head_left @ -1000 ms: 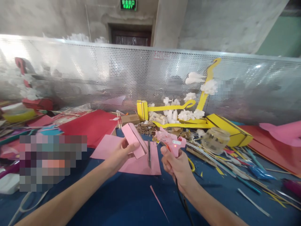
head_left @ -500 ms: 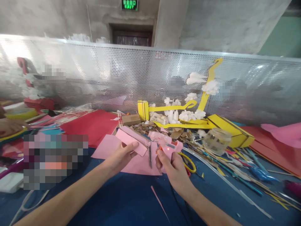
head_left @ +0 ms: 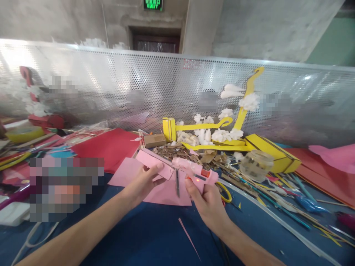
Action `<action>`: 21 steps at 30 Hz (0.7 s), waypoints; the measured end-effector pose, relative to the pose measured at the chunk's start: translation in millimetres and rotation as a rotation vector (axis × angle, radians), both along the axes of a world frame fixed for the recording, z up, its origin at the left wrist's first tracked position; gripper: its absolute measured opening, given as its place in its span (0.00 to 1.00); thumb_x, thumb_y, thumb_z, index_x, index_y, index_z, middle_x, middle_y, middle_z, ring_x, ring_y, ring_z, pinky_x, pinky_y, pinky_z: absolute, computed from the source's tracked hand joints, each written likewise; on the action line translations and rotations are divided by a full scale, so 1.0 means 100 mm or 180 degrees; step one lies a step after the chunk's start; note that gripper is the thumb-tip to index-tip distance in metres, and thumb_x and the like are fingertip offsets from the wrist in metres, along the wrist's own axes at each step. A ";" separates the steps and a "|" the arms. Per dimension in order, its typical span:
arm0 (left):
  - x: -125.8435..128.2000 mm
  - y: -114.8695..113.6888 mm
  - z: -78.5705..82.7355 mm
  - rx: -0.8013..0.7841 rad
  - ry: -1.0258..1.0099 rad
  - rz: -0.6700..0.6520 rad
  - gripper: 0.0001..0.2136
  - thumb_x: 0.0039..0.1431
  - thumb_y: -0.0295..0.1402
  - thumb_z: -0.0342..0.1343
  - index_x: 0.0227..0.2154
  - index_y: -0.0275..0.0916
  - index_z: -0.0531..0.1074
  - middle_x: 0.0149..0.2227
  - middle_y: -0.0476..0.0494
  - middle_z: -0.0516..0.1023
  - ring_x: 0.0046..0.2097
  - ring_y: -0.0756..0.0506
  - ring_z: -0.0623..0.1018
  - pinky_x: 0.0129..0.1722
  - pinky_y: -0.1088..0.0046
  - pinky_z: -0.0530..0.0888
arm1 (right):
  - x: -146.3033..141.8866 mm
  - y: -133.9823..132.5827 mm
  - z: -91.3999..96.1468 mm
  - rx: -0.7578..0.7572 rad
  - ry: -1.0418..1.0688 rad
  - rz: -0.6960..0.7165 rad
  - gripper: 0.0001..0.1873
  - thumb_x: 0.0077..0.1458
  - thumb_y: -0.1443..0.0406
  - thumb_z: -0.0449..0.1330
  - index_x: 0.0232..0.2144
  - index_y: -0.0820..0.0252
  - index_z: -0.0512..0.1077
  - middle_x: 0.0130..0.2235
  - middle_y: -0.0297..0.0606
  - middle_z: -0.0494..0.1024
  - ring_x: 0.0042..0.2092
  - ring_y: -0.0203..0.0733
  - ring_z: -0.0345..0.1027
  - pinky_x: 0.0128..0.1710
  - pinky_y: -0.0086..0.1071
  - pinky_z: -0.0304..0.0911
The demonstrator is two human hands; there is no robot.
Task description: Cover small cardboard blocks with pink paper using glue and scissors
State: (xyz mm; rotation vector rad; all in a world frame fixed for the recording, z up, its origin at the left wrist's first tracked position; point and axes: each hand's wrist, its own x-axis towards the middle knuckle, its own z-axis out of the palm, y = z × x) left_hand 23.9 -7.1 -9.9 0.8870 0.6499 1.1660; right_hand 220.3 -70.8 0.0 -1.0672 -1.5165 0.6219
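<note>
The fingers of the left hand [head_left: 141, 186], in the middle of the frame, are closed on a small pink box [head_left: 148, 162], with the thumb lying on its near face. The fingers of the right hand [head_left: 206, 197], a little right of centre, are wrapped round the handle of a pink glue gun [head_left: 192, 168], on which a small light glows. Its nozzle points left and is close to the right end of the box; whether they touch, I cannot tell. Below them, a pink sheet [head_left: 166, 195] lies on the blue bench [head_left: 133, 236], and a narrow dark tool [head_left: 177, 184] is over this sheet. A thin pink strip [head_left: 188, 236] lies at lower centre. Farther out are brown scraps [head_left: 177, 151] at centre, a red sheet [head_left: 107, 149] at centre left, and a clear jar [head_left: 256, 166] beside a yellow box [head_left: 273, 153] at centre right. A perforated metal panel [head_left: 172, 81] stands behind.
</note>
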 end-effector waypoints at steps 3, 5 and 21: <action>0.00 -0.01 0.02 -0.0031 0.0003 0.0000 0.18 0.54 0.40 0.71 0.45 0.42 0.75 0.47 0.41 0.82 0.52 0.39 0.79 0.53 0.59 0.74 | -0.03 -0.01 0.03 0.0094 0.0126 -0.0131 0.18 0.57 0.55 0.68 0.20 0.54 0.71 0.20 0.33 0.68 0.27 0.43 0.65 0.29 0.32 0.60; 0.00 -0.01 0.03 -0.0031 -0.0003 -0.0003 0.17 0.54 0.40 0.71 0.43 0.41 0.74 0.46 0.41 0.81 0.51 0.39 0.79 0.53 0.59 0.75 | -0.04 -0.01 0.04 0.0083 0.0131 -0.0156 0.20 0.56 0.55 0.68 0.18 0.54 0.69 0.18 0.32 0.66 0.27 0.43 0.64 0.27 0.32 0.59; -0.06 0.03 0.10 0.0345 -0.0397 0.0265 0.18 0.52 0.39 0.72 0.44 0.41 0.76 0.45 0.42 0.81 0.52 0.40 0.76 0.54 0.59 0.73 | 0.09 0.00 -0.08 -0.0221 0.0116 0.0151 0.28 0.66 0.52 0.58 0.17 0.55 0.59 0.18 0.29 0.58 0.22 0.34 0.49 0.23 0.33 0.45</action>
